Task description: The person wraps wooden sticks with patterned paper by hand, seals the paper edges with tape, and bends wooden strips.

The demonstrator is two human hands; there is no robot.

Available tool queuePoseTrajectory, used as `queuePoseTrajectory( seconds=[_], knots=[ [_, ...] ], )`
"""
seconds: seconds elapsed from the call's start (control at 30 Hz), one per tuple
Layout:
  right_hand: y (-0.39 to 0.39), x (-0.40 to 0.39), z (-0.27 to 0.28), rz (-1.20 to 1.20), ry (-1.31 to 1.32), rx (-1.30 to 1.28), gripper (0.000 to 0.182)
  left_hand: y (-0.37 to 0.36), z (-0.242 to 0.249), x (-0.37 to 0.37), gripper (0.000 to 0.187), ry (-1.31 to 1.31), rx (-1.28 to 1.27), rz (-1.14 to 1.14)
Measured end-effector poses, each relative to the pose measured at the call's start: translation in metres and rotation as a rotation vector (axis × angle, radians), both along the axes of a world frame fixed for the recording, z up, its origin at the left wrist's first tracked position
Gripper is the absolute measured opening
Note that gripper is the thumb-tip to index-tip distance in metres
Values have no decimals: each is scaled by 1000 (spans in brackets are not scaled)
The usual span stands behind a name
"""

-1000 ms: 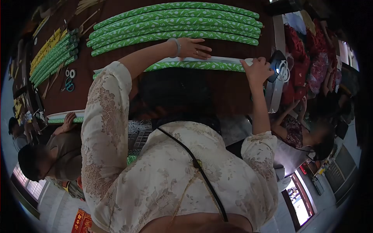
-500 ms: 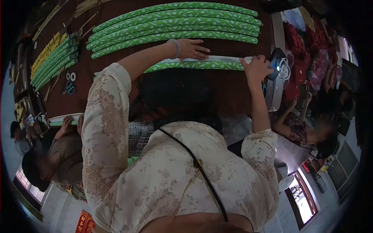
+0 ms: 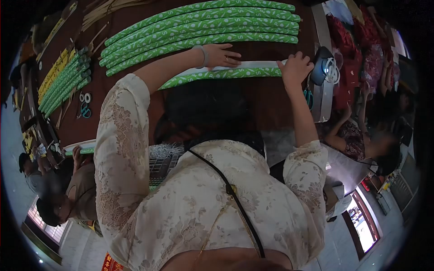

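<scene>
A green patterned strip with a white upper edge (image 3: 257,71) lies along the near side of the dark table. My left hand (image 3: 221,56) rests flat on the white part, fingers stretched to the right. At the strip's right end, my right hand (image 3: 296,67) has its fingers bent over the edge; its thumb touches the white part. Several green patterned rolls (image 3: 203,30) lie side by side beyond my hands. Teal-handled scissors (image 3: 308,95) are just right of my right wrist, partly in shadow.
A black device with a coiled white cable (image 3: 324,67) stands at the right edge. Green and yellow bundles (image 3: 68,81), white tape rolls (image 3: 85,97) and more scissors (image 3: 85,109) lie left. A co-worker (image 3: 81,189) sits at lower left, another person (image 3: 357,140) at right.
The view has shifted slightly. My right hand's fingers have loosened a little at the strip's end. My left hand stays on the strip. The left co-worker's hand has moved.
</scene>
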State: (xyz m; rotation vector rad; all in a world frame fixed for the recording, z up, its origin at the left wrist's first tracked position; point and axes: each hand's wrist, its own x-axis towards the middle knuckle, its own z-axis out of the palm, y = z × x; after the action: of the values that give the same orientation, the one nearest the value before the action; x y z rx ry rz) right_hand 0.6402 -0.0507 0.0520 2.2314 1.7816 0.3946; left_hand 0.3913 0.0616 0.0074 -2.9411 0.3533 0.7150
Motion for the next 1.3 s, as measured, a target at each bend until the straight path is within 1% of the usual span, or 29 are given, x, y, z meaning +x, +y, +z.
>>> queuePoseTrajectory(
  seconds=[0.13,0.2,0.23,0.3,0.33,0.4,0.43,0.5,0.53,0.67,0.73,0.77,0.83,0.87,0.93,0.97,1.0,1.07,1.1,1.17,1.2,1.3],
  knots=[
    [1,-1,1,13,10,19,40,0,2,-2,95,-21,16,-10],
    [3,-4,6,-61,79,-52,39,0,5,-1,94,-14,11,-19],
    [3,-4,5,-59,77,-53,39,-1,8,-1,94,-15,11,-17],
    [3,-3,2,-43,66,-34,38,-5,14,-4,81,3,-27,36],
    [3,-2,2,-41,68,-33,38,-6,13,-8,81,5,-26,38],
    [2,0,0,24,23,2,38,-8,13,-25,65,-63,-88,145],
    [1,1,0,22,28,3,38,-8,14,-33,65,-58,-87,142],
    [1,2,1,43,42,18,37,-9,17,-49,54,-66,15,164],
    [1,2,0,41,46,19,37,-10,11,-58,52,-128,-24,216],
    [1,3,-1,51,58,18,37,-16,15,-88,52,-161,28,255],
    [1,2,-1,52,54,23,37,-21,16,-102,47,-211,-36,344],
    [0,2,-2,43,41,19,37,-23,15,-109,47,-209,-32,342],
    [0,2,-4,33,28,18,37,-29,20,-114,38,-298,-4,374],
    [0,3,-4,35,23,24,37,-34,22,-116,38,-298,0,373],
    [-1,2,-5,36,25,32,37,-47,44,-113,28,-498,-291,977],
    [-2,2,-5,38,38,41,37,-50,41,-113,21,-675,-405,1155],
    [-1,2,-4,41,50,51,36,-54,44,-110,21,-675,-398,1156],
    [-2,3,-4,48,45,56,36,-78,55,-102,26,-826,-1445,1947],
    [-2,2,-4,53,38,57,36,-90,69,-95,28,-870,-1757,1946],
    [-2,2,-2,55,51,47,36,-112,82,-84,26,-949,-2102,1915],
    [-2,1,-1,47,60,36,36,-121,92,-79,25,-943,-2168,1948],
    [1,0,-2,34,33,16,37,-136,104,-71,25,-960,-2203,2016]
  ],
)
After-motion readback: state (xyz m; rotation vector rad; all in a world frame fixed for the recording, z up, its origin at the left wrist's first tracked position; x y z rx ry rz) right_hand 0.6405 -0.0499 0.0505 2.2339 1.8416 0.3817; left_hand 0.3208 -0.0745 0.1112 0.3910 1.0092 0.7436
